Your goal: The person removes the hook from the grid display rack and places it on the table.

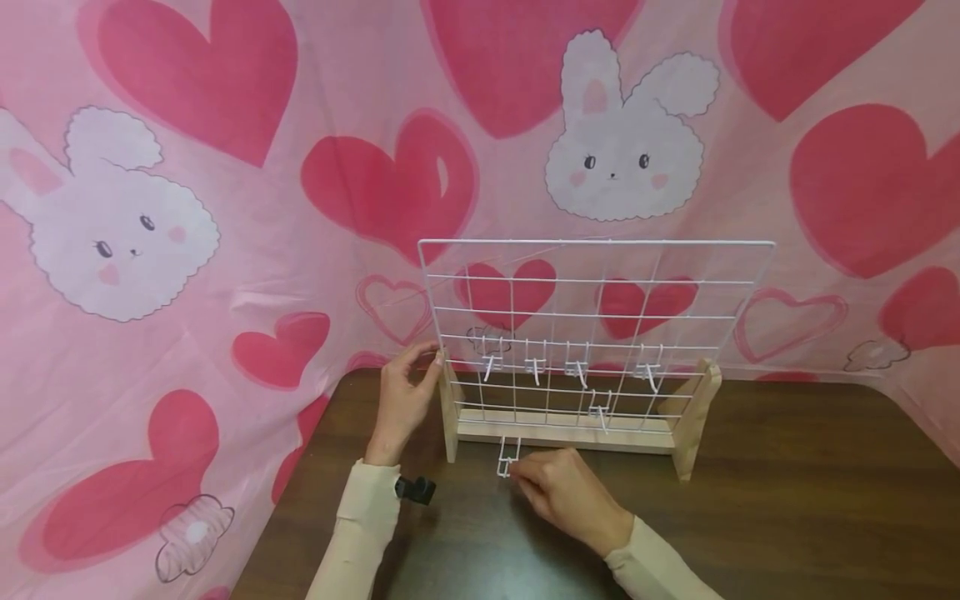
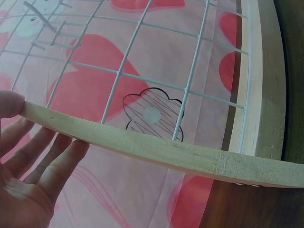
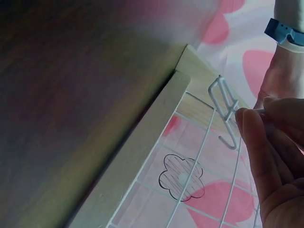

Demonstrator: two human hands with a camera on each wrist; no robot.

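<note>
A white wire grid rack [image 1: 600, 315] stands on a wooden base with two side supports. My left hand [image 1: 405, 400] holds the rack's left wooden support [image 2: 142, 145], thumb on one side and fingers on the other in the left wrist view. My right hand [image 1: 573, 500] pinches a white wire hook [image 1: 508, 458] by its prong, in front of the base and apart from the grid. The right wrist view shows this hook's bent frame [image 3: 225, 107] sticking out past the fingertips.
Several white hooks [image 1: 577, 369] hang on the grid in a row, with one hook [image 1: 598, 408] lower. The rack stands on a dark wooden table [image 1: 810, 467]. Behind it hangs a pink cloth [image 1: 517, 187] with hearts and rabbits. A black wrist camera [image 1: 416, 490] sits on my left sleeve.
</note>
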